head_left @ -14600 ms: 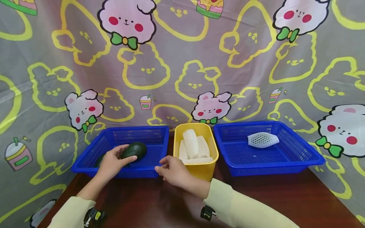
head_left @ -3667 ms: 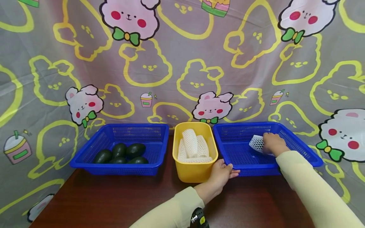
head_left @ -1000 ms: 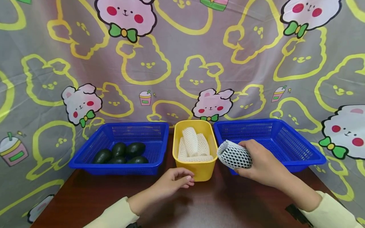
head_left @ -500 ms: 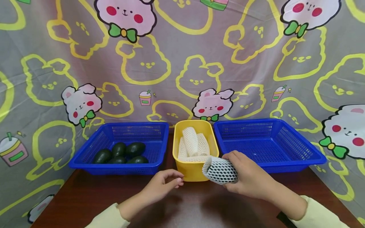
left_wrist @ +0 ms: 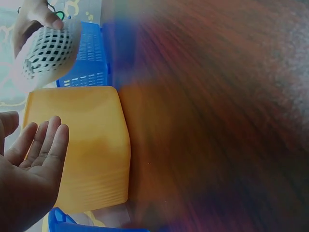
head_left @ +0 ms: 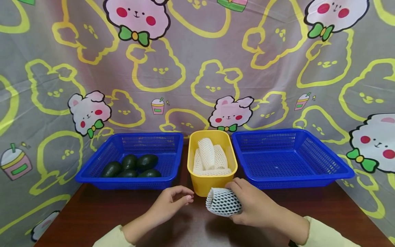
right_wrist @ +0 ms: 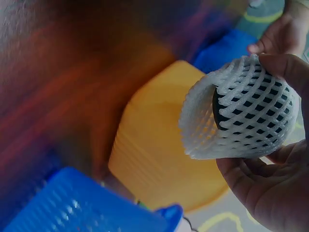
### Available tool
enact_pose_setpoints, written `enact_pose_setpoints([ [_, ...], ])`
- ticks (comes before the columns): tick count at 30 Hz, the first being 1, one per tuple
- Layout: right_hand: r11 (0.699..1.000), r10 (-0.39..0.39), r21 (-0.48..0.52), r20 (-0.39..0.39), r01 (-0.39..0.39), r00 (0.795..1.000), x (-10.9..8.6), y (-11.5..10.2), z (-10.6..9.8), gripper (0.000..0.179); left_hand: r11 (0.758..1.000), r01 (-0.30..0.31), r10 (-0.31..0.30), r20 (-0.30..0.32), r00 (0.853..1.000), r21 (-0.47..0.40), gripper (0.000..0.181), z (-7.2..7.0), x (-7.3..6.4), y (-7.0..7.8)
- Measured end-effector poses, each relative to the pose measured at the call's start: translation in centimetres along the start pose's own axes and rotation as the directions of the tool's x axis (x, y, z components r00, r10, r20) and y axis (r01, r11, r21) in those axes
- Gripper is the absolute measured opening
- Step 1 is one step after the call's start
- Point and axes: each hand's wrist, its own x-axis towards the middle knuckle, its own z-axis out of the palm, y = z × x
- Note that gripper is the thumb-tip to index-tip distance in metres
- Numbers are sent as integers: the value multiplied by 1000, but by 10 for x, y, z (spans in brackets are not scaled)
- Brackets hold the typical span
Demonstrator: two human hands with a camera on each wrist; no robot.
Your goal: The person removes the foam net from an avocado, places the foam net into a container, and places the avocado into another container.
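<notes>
My right hand point(head_left: 254, 204) grips an avocado in a white foam net sleeve point(head_left: 224, 201), held above the table in front of the yellow bin. In the right wrist view, dark green skin shows through the mesh of the foam net sleeve point(right_wrist: 256, 113), and one end gapes. My left hand point(head_left: 168, 206) hovers left of it, fingers loosely bent, holding nothing. The left wrist view shows the left hand point(left_wrist: 36, 166) with fingers spread beside the bin. Several bare avocados point(head_left: 147, 162) lie in the left blue basket point(head_left: 129, 185).
The yellow bin point(head_left: 213, 187) stands between the two baskets, with several white foam net sleeves point(head_left: 206, 154) inside. At the right is another blue basket point(head_left: 293, 181). A patterned cloth point(head_left: 197, 51) hangs behind them. The brown table point(head_left: 102, 212) runs underneath.
The right hand took the netted avocado out of the right basket and brought it left and down, in front of the bin. The left hand left the baskets and drifted slightly left.
</notes>
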Motion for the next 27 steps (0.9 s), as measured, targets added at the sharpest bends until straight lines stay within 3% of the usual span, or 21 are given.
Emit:
enact_pose_setpoints([
  [13,997,-75,-14,75,76,994,13,-3,40,67,999,30,-30,15,999,39,22,1,-5,-9],
  [27,998,-68,-2,108,69,992,16,-2,58,66,996,68,-72,63,995,61,15,8,-6,-18],
])
